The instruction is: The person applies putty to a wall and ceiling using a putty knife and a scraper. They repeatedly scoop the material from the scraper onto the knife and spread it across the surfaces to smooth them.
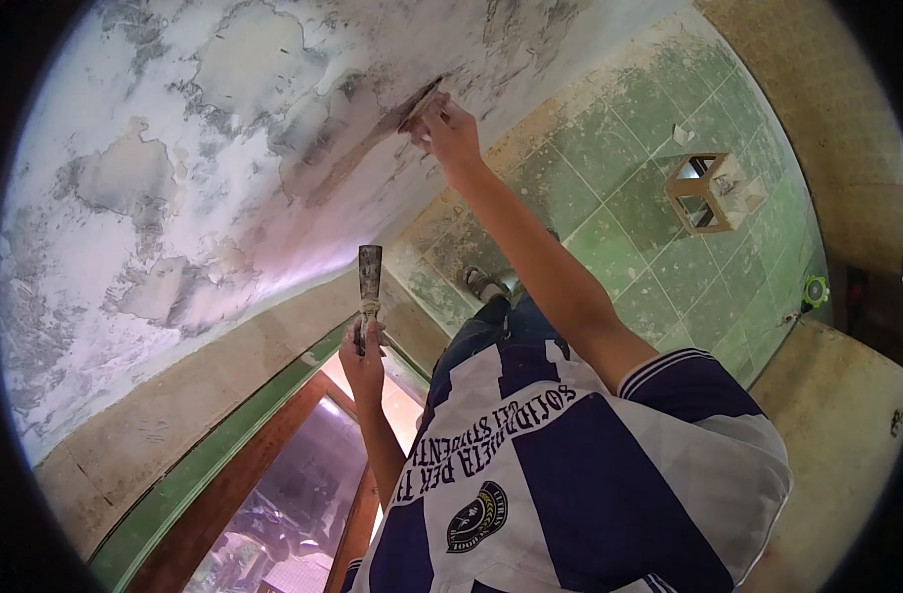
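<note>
Half closed, the right hand [449,130] pinched a thin flat tool [421,107] at the patchy wall [214,69], seemingly touching it, though the tool's exact shape was hard to make out. Apart from the wall, the left hand [363,358] was curled around a scraper [370,273], whose blade stuck out clear of the grip. Farther from the wall, an open-sided box [730,188] stood on the green tiled floor [619,237].

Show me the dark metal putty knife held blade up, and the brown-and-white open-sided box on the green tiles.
Dark metal putty knife [370,272], head view: on its flat blade.
Brown-and-white open-sided box [730,193], head view: on its pale side.
</note>
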Demonstrator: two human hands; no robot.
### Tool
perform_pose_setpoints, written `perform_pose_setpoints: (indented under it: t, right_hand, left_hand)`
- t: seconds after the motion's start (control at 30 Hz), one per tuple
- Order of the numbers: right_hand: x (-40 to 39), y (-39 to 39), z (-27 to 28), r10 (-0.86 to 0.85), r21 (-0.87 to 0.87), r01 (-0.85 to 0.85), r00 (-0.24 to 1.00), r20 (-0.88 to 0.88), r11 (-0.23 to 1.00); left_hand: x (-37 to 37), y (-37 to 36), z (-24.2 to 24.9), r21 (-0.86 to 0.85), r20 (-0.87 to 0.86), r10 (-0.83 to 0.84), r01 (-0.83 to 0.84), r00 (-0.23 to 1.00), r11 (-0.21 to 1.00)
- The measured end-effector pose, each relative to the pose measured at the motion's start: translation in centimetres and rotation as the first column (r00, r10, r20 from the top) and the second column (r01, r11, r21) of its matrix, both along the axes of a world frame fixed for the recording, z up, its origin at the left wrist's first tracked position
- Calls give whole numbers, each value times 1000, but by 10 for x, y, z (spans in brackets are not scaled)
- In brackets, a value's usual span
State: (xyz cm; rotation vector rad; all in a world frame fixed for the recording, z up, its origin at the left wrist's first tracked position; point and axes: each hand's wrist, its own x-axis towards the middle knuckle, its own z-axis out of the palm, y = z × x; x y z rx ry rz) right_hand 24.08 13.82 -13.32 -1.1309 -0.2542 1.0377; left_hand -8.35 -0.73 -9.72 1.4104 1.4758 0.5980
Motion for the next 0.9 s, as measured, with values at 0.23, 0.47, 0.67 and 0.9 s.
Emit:
perform_pose_setpoints:
  t: [0.23,0.47,0.67,0.9]
  right_hand:
    - [35,-3,-72,-69,-181,79,996,62,980]
    - [31,45,-56,-51,-249,84,989,136,965]
    - [23,-41,-3,49,60,-45,996,-71,997]
    - [46,-134,35,190,13,-190,971,-143,982]
  left_hand:
    - [6,2,6,16,8,-23,23,1000,1000]
    - [-4,-2,9,23,1,16,-16,1000,1000]
    - [11,5,8,56,45,9,-12,999,998]
    - [52,20,35,12,215,-88,88,973,996]
